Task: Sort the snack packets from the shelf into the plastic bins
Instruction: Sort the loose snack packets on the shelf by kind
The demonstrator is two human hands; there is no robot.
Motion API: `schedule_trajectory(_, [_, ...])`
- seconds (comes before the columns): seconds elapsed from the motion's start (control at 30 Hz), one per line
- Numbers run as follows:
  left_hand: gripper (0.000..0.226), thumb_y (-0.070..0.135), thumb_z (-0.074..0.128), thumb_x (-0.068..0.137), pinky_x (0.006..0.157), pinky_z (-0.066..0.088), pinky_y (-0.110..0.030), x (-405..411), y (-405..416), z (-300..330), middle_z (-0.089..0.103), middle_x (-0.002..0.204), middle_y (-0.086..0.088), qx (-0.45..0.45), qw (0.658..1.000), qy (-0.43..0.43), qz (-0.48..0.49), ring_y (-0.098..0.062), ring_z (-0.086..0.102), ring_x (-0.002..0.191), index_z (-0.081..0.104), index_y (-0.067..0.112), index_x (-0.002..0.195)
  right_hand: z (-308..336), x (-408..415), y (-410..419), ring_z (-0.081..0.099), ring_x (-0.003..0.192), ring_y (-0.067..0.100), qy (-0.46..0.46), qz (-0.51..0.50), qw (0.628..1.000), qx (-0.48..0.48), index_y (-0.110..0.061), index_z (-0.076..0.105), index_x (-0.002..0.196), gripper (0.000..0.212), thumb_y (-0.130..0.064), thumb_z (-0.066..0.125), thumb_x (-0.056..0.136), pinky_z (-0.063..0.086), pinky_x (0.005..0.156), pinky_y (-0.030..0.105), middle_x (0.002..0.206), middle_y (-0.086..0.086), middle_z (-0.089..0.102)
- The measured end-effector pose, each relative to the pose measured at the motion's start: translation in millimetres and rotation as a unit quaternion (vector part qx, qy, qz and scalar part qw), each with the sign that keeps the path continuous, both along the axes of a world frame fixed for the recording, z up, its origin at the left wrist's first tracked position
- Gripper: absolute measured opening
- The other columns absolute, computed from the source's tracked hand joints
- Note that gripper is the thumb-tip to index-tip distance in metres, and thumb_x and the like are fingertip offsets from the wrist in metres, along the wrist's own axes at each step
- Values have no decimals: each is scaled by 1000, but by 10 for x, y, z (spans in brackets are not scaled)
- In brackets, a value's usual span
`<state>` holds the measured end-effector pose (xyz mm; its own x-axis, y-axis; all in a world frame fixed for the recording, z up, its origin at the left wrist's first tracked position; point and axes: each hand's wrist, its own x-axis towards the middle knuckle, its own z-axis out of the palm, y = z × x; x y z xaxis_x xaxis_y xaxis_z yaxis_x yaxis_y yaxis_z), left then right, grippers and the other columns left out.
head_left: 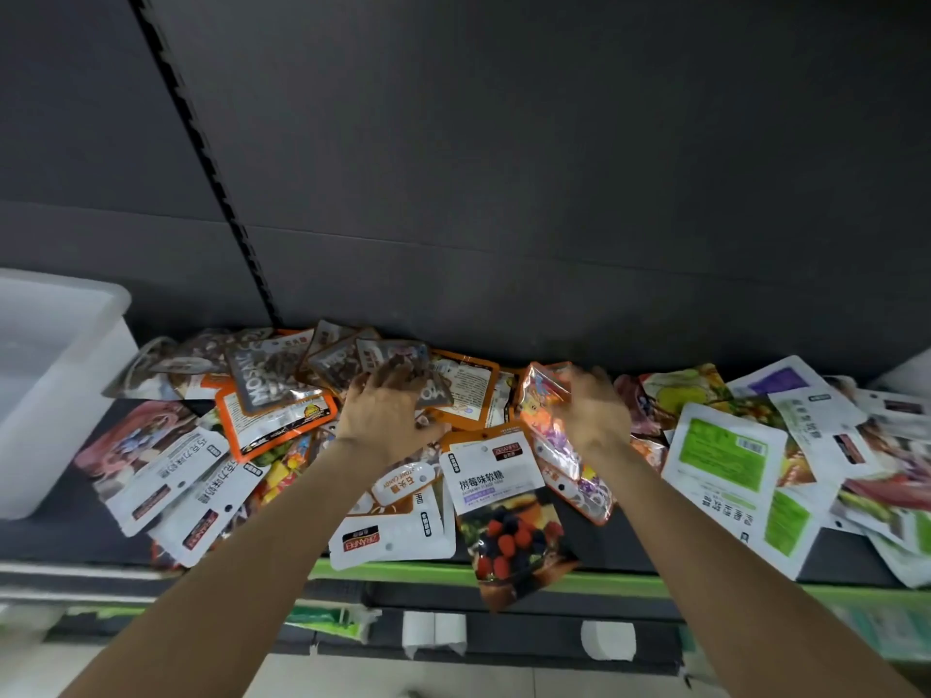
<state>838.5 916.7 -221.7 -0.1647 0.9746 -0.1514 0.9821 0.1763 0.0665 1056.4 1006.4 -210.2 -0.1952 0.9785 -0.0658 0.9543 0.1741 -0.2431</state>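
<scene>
At the far left a translucent white plastic bin stands on the dark shelf, beside a loose heap of flat, glossy snack packets spread along the shelf. The left hand rests spread on a dark brown packet at the back of the heap. The right hand pinches a clear orange-edged candy pouch by its upper edge; the pouches look light, limp and slippery, so a sealed rim seems the surest grip.

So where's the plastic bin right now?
The white plastic bin sits on the shelf at the far left of the head view, beside the heap of snack packets.
</scene>
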Motion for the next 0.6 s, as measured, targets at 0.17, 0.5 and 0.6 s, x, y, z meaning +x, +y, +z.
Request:
schedule_trajectory(0.17, [50, 57, 41, 92, 114, 22, -44, -133, -24, 48, 50, 136, -1, -1, 997, -79, 21, -24, 36, 133, 49, 30, 133, 351, -268, -22, 59, 94, 24, 66, 19, 994, 83, -16, 59, 107, 16, -25, 50, 97, 36, 65, 27, 111, 5, 53])
schedule_trajectory(0.5, [63, 38, 38, 98, 117, 8, -39, 119, -92, 120, -3, 159, 8, 110, 984, -126, -66, -17, 9, 146, 4, 33, 150, 3, -359, -131, 53, 118, 24, 202, 37, 961, -183, -17, 38, 139, 49, -27, 55, 95, 40, 84, 26, 131, 6, 53])
schedule_trajectory(0.6, [65, 48, 36, 97, 117, 1, -41, 233, -1, 10, 0, 159, 6, 41, 989, -44, -131, -17, -3, 147, 1, 36, 150, -204, -140, -219, 49, 125, 25, 159, 73, 968, -181, -17, 38, 143, 59, -22, 63, 90, 39, 97, 28, 134, 8, 53])
